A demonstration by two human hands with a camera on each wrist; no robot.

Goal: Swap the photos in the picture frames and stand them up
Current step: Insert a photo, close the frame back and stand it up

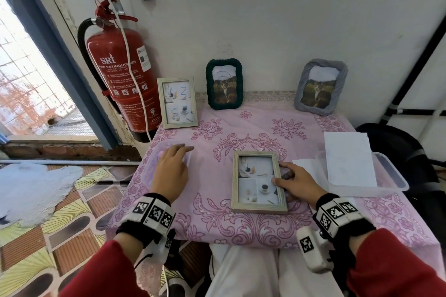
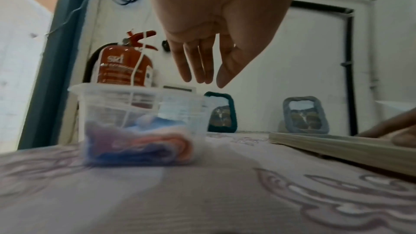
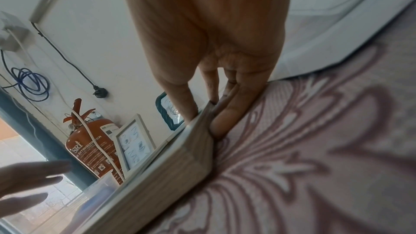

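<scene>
- My right hand [image 1: 298, 182] gripped the right edge of the wooden frame [image 1: 258, 182] lying face up on the pink tablecloth [image 1: 241, 132]: thumb on the glass, the other fingers [image 3: 227, 118] curled down along its outer side, as the right wrist view showed.
- That edge looked slightly lifted off the cloth, while the rest of the frame lay near the front of the table, between my two hands.
- My left hand [image 1: 172, 171] held nothing; its fingers [image 2: 198, 63] were straight and close together above a clear plastic tub [image 2: 139, 122] with blue and pink cloth inside. I could not tell whether they touched its rim.
- A second wooden frame [image 1: 177, 102] stood upright at the back left corner, showing four small pictures.
- The dark green frame [image 1: 224, 84] stood against the wall beside it, with a cat photo inside.
- The grey frame [image 1: 319, 87] stood well apart to the right, also against the wall, with a similar cat photo.
- A clear tray [image 1: 395, 182] holding white paper [image 1: 347, 159] sat just beyond my right hand.
- A red fire extinguisher [image 1: 120, 75] stood by the wall left of the table.
</scene>
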